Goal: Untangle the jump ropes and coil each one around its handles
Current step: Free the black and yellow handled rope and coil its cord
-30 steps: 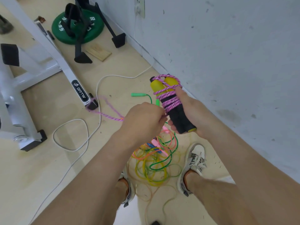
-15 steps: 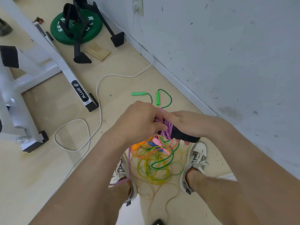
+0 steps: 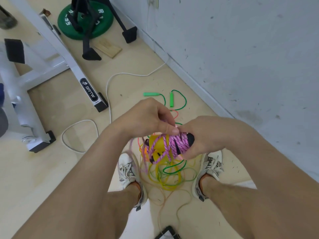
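Beige floor below; right hand grips the handles, pink rope wound around them, above the tangle; left hand pinches the loose tail, best tucked tight under a wrap.

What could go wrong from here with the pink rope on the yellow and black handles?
1. The loose pink tail hangs beside the tangled pile, so it may snag there.
2. The turns of the pink rope over the yellow part of the handles look slack; they could slip off.
3. The pile lies between the shoes; a step might catch it.
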Available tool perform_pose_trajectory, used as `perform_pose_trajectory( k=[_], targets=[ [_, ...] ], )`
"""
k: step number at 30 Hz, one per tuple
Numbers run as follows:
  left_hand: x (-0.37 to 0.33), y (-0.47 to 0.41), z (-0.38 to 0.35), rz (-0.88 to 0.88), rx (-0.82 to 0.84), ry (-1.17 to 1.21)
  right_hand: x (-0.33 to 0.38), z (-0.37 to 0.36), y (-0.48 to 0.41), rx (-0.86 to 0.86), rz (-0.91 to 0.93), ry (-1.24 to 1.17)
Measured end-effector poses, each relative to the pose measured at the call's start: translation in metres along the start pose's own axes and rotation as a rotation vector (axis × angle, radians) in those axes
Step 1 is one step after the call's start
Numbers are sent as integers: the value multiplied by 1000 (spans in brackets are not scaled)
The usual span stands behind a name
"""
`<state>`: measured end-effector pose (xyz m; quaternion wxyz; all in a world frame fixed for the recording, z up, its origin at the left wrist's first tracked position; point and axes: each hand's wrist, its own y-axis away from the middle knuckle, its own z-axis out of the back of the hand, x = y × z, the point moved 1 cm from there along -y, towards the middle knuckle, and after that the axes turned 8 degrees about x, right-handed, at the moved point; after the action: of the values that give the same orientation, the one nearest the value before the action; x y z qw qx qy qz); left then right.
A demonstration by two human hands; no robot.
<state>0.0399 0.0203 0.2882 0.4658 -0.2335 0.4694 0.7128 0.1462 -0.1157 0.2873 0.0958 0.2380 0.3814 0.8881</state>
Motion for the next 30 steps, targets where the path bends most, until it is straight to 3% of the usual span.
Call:
perform_pose_trajectory(
  k=[3,6,11,14,17,20,22,26,30],
  targets=[
    [2,8,3,16,206,186,-5,3,10,67,158,-187],
    [5,6,-3,31,227,336,-8,5,16,84,281,-436],
    [49,-10,-15,132,-55,594,-13,11,22,-135,334,-892],
    [16,-15,-30,37,-161,542,-16,13,23,-284,242,-1194],
    [1,-22,-35,2,-228,472,-23,12,12,-414,181,-1314],
    [9,-23,-33,34,-277,-14,-34,6,3,-531,48,-1199],
    [3,-18,-33,2,-277,-286,-42,4,0,-592,-68,-975],
    [-1,-16,-34,-85,-293,-611,-46,-3,-9,-496,-248,-447],
    [-7,-14,-33,-118,-289,-697,-28,-12,-18,-421,-305,-123]
  ],
)
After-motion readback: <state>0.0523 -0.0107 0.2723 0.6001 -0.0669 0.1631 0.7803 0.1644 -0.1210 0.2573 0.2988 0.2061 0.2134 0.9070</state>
